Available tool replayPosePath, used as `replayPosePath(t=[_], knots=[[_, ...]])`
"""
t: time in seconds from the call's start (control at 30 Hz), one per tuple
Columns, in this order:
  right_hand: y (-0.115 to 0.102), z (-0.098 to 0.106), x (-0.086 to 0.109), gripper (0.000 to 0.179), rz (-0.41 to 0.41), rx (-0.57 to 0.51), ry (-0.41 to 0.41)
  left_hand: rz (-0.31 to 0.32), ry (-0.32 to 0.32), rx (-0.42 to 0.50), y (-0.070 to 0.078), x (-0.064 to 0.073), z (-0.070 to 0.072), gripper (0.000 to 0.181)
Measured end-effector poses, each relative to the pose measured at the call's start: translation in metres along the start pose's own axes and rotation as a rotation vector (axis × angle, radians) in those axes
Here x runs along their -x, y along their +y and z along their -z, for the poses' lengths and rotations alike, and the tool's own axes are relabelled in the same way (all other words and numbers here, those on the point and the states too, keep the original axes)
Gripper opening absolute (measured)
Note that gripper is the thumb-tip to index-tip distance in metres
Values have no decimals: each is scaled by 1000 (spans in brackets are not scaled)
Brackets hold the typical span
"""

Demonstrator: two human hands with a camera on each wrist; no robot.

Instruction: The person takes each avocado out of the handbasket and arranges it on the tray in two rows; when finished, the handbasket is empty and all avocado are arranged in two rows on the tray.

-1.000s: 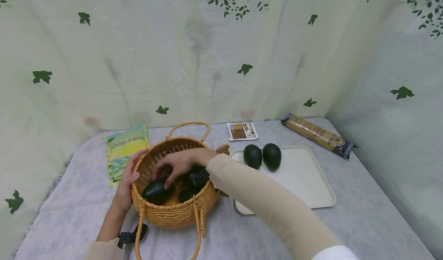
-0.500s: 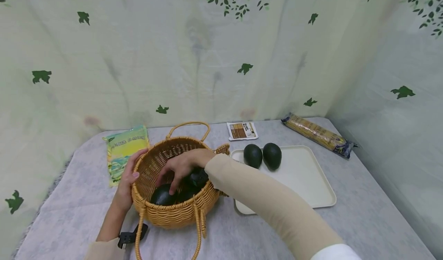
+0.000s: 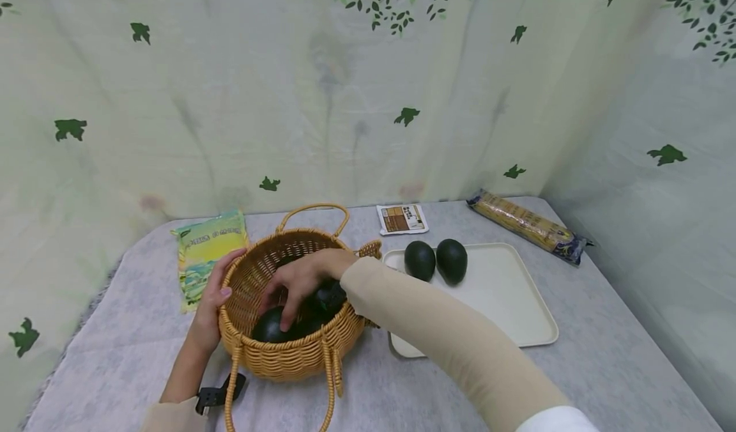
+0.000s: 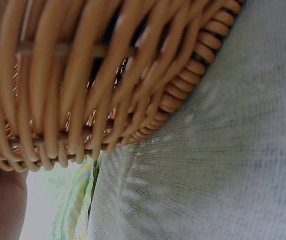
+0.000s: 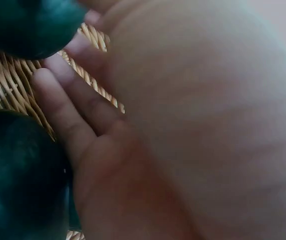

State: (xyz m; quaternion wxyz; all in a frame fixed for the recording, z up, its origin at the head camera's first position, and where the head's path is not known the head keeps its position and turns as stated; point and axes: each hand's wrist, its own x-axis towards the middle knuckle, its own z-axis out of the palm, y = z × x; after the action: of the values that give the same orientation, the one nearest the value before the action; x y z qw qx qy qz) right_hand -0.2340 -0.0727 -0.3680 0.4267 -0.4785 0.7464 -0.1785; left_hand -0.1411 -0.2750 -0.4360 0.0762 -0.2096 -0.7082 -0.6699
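Note:
A round wicker basket (image 3: pixel 282 365) with loop handles stands at the left front. My left hand (image 3: pixel 211 301) holds its left rim, thumb over the edge and fingers along the outside wall. Reaching inside, my right hand (image 3: pixel 296 282) grips a dark green avocado (image 3: pixel 267 327), its thumb on top; the far fingers are partly hidden. Other avocados lie in the basket to the right, partly covered by the wrist and its black camera (image 3: pixel 330 293). In the right wrist view, the fingertips are right at one avocado (image 5: pixel 32 25), and another avocado (image 5: pixel 22 175) is below.
Two avocados (image 3: pixel 451 261) sit on a cream tray (image 3: pixel 506 304) to the right. A green and yellow packet (image 3: pixel 211 246) lies left of the basket. Further back are a small brown and white packet (image 3: pixel 402 218) and a long noodle-like package (image 3: pixel 523 224).
Inside the basket, my right hand has shifted slightly right with the avocado, which has turned and now sits against the others. My left hand keeps its place on the rim.

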Motion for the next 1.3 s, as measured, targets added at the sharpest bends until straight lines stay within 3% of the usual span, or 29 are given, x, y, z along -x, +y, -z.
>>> replayPosePath(t=[0.33, 0.6, 1.0, 1.3], knots=[[-4, 0, 2, 54, 48, 0, 81, 2, -13, 11, 1, 0, 0, 60], [-9, 5, 7, 54, 94, 3, 193, -14, -27, 5, -2, 2, 0, 60], [-25, 23, 44, 49, 154, 65, 344, -58, -40, 23, -3, -3, 2, 59], [-26, 15, 70, 48, 197, 38, 429, -20, -29, 35, -3, -1, 1, 58]])
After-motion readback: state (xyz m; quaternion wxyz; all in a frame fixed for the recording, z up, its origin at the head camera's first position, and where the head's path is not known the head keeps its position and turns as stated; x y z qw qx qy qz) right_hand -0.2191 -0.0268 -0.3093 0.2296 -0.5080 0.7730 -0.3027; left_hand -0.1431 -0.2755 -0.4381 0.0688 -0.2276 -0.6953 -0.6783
